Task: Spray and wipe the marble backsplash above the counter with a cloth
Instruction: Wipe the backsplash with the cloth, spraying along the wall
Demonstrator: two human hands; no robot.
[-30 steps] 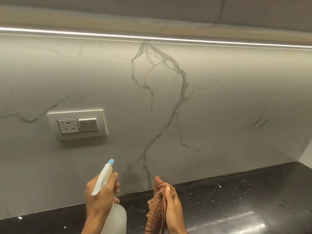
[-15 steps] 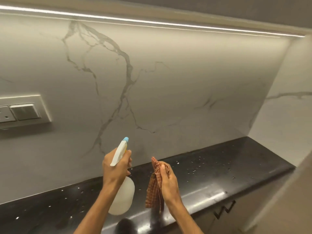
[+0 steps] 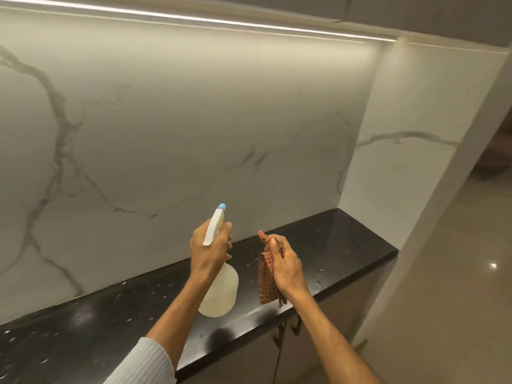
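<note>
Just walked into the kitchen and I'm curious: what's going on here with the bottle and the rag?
A person is cleaning the marble backsplash above the black counter. The left hand holds a spray bottle with its nozzle aimed at the wall, and the right hand grips a bunched checked cloth. The cloth is not touching the marble yet. Droplets speckle the counter.

Above you, a lit light strip [image 3: 194,19] runs under the upper cabinets [image 3: 415,15]. Below the counter's front edge, lower cabinet doors [image 3: 249,361] carry dark handles [image 3: 279,332]. Glossy floor tiles [image 3: 457,300] lie to your right.
</note>
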